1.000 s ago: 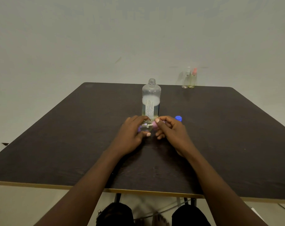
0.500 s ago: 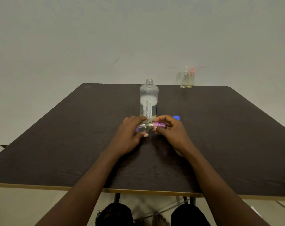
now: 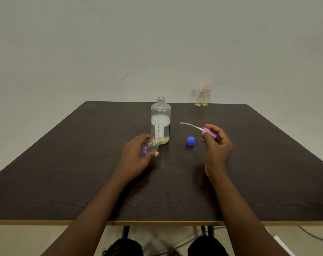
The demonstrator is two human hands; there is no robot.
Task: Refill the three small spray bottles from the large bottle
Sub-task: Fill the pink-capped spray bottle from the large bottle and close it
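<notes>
1 bottle (image 3: 151, 145) in left fingers (image 3: 141, 137), sprayer (image 3: 208, 131) in right fingers (image 3: 220, 134)

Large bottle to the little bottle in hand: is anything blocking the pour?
Nothing visible. The large bottle is uncapped, its blue cap on the table beside it. The small bottle in the left hand is open too; the right hand holds its pink sprayer aside.

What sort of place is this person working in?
Probably a bare workroom or test room, not a home: a plain pale wall, and a dark wood-grain table bearing a large clear plastic bottle, a blue screw cap and two small clear spray bottles.
</notes>
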